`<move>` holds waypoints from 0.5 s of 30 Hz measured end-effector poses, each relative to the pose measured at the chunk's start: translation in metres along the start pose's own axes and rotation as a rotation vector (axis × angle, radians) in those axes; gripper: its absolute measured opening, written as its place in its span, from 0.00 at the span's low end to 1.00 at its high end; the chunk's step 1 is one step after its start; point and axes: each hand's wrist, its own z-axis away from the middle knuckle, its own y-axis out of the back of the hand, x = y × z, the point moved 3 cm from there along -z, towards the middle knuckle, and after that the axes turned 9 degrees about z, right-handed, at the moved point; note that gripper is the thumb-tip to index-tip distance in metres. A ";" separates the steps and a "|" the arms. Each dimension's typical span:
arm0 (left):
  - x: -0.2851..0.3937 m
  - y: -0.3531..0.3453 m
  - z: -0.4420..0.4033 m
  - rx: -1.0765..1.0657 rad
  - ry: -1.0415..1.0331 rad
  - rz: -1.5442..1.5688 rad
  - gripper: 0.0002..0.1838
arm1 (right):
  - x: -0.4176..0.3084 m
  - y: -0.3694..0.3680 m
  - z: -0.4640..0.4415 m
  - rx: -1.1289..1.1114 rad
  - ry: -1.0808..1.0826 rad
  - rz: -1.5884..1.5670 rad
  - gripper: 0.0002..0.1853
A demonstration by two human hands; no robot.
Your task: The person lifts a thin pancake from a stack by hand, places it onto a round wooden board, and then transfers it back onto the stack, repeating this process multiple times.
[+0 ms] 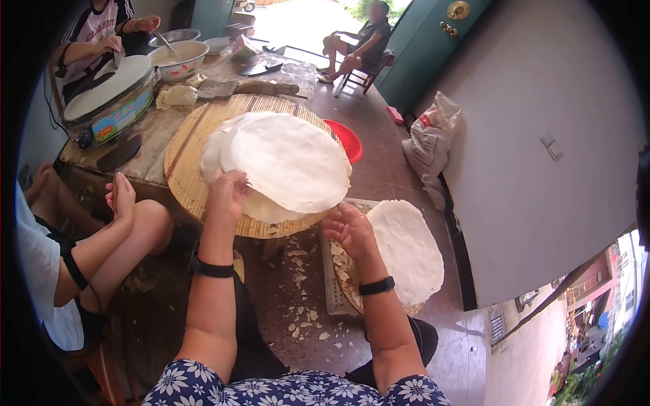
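Observation:
A thin round flatbread [291,162] lies on top of a few others on a round slatted mat [186,145]. My left hand [227,193] is closed in a pinch on the near-left edge of this top sheet, its fingertips partly hidden. At the mat's near-right rim, my right hand [351,230] has loosely bent fingers spread apart; its fingertips are close to the sheet's edge, and I see nothing held in them. Below and to the right, another pale flatbread [406,254] rests on a low round tray.
A round griddle [112,88] and a batter bowl [179,64] stand on the table [152,162]. One person sits close at left, another works behind the griddle, a third sits near the door. A red basin [347,139], a sack [437,132] and scattered flakes [305,314] are lower down.

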 end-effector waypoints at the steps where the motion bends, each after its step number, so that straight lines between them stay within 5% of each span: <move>1: -0.002 -0.001 0.001 -0.009 0.016 0.007 0.25 | 0.001 0.002 -0.003 0.011 0.022 -0.029 0.22; 15: -0.020 -0.012 0.026 -0.041 0.176 -0.089 0.17 | 0.004 0.021 -0.027 0.165 0.117 -0.263 0.11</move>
